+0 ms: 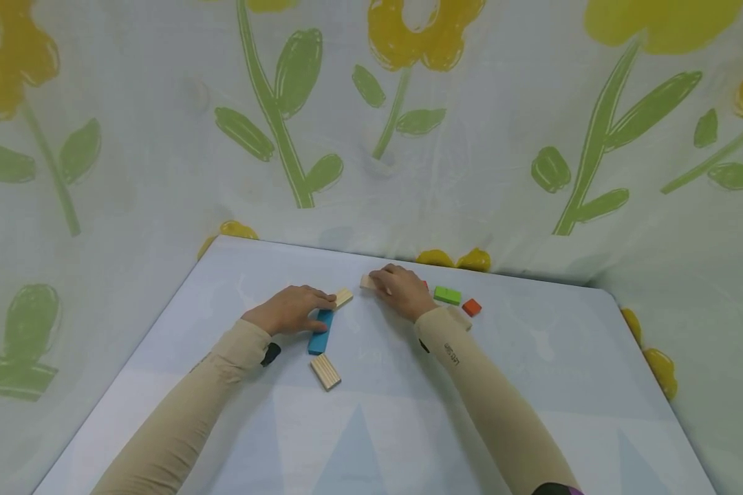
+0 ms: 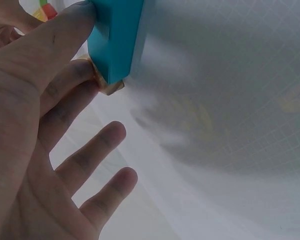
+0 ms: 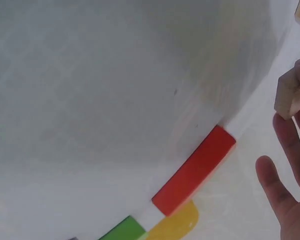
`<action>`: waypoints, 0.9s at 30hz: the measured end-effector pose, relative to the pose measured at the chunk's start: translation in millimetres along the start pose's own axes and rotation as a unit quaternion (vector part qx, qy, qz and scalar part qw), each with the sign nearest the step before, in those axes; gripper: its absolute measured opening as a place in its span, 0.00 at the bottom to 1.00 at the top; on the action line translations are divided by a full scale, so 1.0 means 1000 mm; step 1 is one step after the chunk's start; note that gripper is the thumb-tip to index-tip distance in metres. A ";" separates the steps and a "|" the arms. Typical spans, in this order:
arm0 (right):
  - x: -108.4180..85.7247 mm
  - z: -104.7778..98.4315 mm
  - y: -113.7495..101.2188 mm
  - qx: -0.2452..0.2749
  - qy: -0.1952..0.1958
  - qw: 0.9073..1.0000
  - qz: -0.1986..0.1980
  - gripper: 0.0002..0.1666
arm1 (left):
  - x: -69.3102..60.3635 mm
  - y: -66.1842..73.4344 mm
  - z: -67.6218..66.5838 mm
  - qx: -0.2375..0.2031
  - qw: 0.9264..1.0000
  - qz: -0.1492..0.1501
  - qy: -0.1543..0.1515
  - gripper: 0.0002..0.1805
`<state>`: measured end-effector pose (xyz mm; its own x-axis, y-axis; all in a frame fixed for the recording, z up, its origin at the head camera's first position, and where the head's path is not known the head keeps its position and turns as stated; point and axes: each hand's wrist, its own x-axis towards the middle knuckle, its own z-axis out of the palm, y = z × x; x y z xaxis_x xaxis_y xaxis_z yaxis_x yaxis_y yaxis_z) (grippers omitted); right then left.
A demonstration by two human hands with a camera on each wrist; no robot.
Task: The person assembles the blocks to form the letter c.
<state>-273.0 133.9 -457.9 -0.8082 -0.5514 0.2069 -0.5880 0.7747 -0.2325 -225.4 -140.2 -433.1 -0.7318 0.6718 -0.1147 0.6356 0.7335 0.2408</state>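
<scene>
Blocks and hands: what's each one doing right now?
Left hand: fingers spread, touching blue block
Right hand: pinching a pale block
Blue block: lying, touched
Pale block: pinched
Striped block: lying flat, loose
Far wooden block: lying, partly covered
Green block: lying loose
Orange-red block: lying loose
Red block: lying loose
Half-covered block: lying beside right sleeve

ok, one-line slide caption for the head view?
Left hand touches a blue block while the right hand holds a light wooden block at a pale table.
</scene>
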 end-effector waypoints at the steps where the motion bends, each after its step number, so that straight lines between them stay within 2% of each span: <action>1: 0.001 0.000 -0.002 -0.002 -0.002 1.000 -0.002 0.20 | 0.000 0.000 0.000 0.002 1.000 0.002 0.001 0.28; 11: 0.001 0.007 -0.012 -0.031 -0.056 0.998 0.006 0.21 | 0.001 -0.003 0.004 0.001 1.000 0.007 0.000 0.28; 19: -0.001 0.014 -0.011 -0.039 -0.043 0.998 -0.007 0.22 | 0.001 -0.004 0.005 -0.001 1.000 0.004 0.002 0.27; 27: 0.000 0.017 -0.009 -0.027 -0.044 0.999 0.003 0.22 | 0.001 -0.003 0.005 0.001 1.000 0.002 0.003 0.28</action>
<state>-267.8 121.8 -471.5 -0.8123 -0.5704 0.1216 -0.5831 0.7918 -0.1819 -226.5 -141.7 -438.8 -0.7305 0.6743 -0.1082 0.6391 0.7307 0.2400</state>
